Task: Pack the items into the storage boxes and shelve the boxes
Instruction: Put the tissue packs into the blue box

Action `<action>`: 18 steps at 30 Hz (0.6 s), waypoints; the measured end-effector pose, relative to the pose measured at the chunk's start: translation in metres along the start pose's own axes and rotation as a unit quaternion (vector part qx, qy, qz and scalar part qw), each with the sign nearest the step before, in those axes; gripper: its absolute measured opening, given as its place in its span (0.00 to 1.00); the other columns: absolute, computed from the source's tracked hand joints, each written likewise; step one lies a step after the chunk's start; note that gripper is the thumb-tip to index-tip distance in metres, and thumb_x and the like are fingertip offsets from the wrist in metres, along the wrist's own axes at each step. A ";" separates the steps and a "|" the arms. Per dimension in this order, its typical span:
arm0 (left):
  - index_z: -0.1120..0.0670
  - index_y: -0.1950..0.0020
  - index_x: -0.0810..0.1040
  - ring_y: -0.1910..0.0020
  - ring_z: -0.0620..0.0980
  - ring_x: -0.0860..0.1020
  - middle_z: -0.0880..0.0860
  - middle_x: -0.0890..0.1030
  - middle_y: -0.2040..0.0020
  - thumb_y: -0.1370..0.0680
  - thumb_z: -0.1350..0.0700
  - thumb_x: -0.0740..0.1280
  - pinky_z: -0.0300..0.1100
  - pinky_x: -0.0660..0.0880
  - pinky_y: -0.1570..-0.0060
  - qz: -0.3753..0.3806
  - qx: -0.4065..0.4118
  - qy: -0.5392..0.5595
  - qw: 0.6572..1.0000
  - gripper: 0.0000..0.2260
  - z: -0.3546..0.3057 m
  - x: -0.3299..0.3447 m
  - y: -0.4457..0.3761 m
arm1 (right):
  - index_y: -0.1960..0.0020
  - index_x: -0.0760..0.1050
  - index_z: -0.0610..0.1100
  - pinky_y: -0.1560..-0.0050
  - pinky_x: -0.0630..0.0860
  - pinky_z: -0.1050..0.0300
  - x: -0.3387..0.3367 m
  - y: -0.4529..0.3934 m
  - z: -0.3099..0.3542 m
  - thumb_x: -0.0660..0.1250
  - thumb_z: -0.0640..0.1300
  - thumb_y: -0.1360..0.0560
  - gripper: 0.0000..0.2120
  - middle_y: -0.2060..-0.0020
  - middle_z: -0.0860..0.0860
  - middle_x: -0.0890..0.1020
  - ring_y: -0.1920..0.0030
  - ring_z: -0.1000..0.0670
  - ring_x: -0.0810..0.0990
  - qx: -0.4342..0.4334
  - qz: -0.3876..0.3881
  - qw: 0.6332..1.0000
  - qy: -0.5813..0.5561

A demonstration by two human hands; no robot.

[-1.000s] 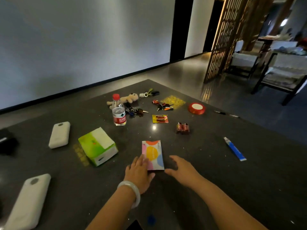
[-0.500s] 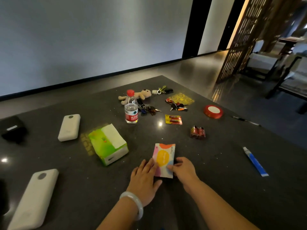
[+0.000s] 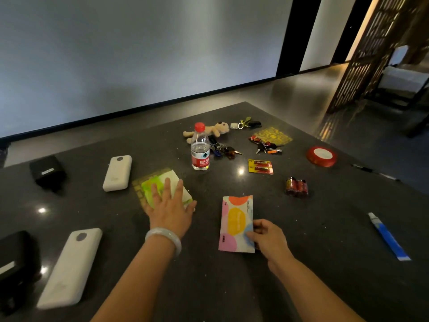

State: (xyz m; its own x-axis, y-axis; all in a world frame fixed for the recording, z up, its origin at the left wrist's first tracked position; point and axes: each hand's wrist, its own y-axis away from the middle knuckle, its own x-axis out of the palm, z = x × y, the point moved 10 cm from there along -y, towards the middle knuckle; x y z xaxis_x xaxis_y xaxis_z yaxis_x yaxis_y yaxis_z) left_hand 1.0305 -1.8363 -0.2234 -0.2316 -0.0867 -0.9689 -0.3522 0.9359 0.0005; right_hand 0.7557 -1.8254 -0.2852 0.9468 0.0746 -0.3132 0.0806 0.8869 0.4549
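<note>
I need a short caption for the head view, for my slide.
Left hand reaches over the green tissue box; right hand pinches the colourful packet.

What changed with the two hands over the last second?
The left hand left the colourful dotted flat packet and moved left onto the green-and-white tissue box, fingers spread over its top. The right hand closed in and now pinches the packet's near right edge. The clear water bottle and other items on the dark table stayed put.

L hand (image 3: 170, 211) on tissue box (image 3: 165, 189), R hand (image 3: 268, 238) pinching packet (image 3: 236, 225).
</note>
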 end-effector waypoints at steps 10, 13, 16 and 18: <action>0.44 0.21 0.47 0.23 0.56 0.38 0.51 0.45 0.21 0.17 0.47 0.53 0.53 0.35 0.26 0.021 0.129 -0.010 0.991 0.26 -0.014 0.023 0.029 | 0.40 0.74 0.48 0.60 0.74 0.60 -0.007 0.008 0.001 0.67 0.40 0.24 0.14 0.47 0.50 0.78 0.50 0.51 0.78 -0.002 0.001 0.999 0.050; 0.41 0.22 0.48 0.24 0.56 0.36 0.47 0.43 0.21 0.18 0.47 0.55 0.50 0.37 0.27 0.033 0.146 0.028 0.988 0.26 -0.023 0.027 0.055 | 0.39 0.73 0.48 0.59 0.74 0.59 -0.019 0.017 0.000 0.67 0.40 0.24 0.14 0.50 0.51 0.77 0.52 0.52 0.78 -0.002 0.012 0.997 0.082; 0.38 0.23 0.46 0.26 0.52 0.32 0.41 0.39 0.23 0.19 0.44 0.57 0.45 0.35 0.30 0.063 0.205 0.041 0.976 0.29 -0.037 0.033 0.084 | 0.40 0.74 0.48 0.50 0.77 0.51 -0.039 0.026 -0.006 0.66 0.39 0.24 0.13 0.48 0.49 0.78 0.49 0.49 0.78 0.016 0.028 0.991 0.132; 0.37 0.24 0.47 0.26 0.49 0.30 0.38 0.38 0.24 0.21 0.40 0.58 0.45 0.37 0.29 0.099 0.268 0.050 0.957 0.29 -0.044 0.038 0.102 | 0.41 0.75 0.48 0.43 0.76 0.49 -0.050 0.032 -0.011 0.65 0.38 0.23 0.13 0.47 0.49 0.78 0.46 0.48 0.77 0.027 0.052 0.982 0.181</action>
State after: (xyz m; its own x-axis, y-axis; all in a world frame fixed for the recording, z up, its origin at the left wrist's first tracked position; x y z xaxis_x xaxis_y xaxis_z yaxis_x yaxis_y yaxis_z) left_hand 0.9463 -1.7592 -0.2494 -0.3403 0.1039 -0.9345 0.2166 0.9758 0.0297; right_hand 0.7074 -1.7956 -0.2640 0.7782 0.3290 -0.5350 0.0157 0.8413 0.5403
